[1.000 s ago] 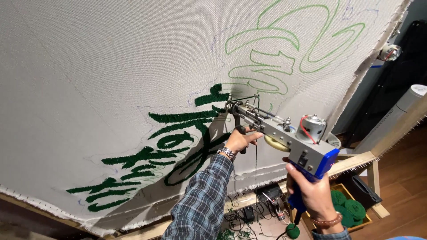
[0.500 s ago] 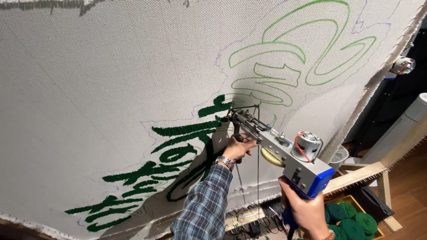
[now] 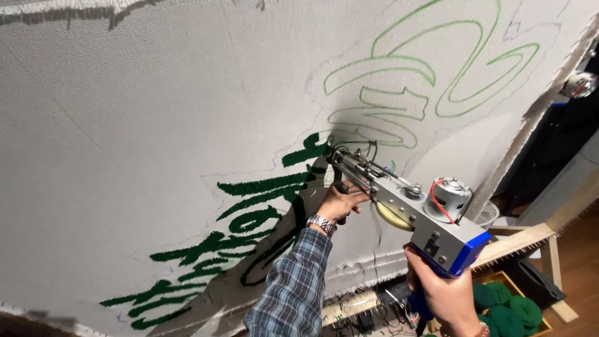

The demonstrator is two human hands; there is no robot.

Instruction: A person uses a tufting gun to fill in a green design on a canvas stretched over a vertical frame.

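Note:
A grey and blue tufting gun (image 3: 409, 209) points its needle tip at a large white cloth (image 3: 156, 125) stretched on a wooden frame. My left hand (image 3: 342, 202), in a plaid sleeve with a wristwatch, grips the gun's front handle near the cloth. My right hand (image 3: 444, 296) holds the blue rear grip low at the right. Dark green tufted strokes (image 3: 249, 218) run across the cloth below and left of the tip. Thin light green outlines (image 3: 430, 75) are drawn above it.
A wooden frame bar (image 3: 524, 237) runs along the cloth's lower right edge. Below it, a yellow box holds several dark green yarn balls (image 3: 505, 306). Cables and small items lie on the floor under the frame. A round metal object (image 3: 579, 84) hangs at the right.
The view has shifted so the cloth sits lower and more to the right. The gun and both hands moved slightly right along the cloth, keeping their grips.

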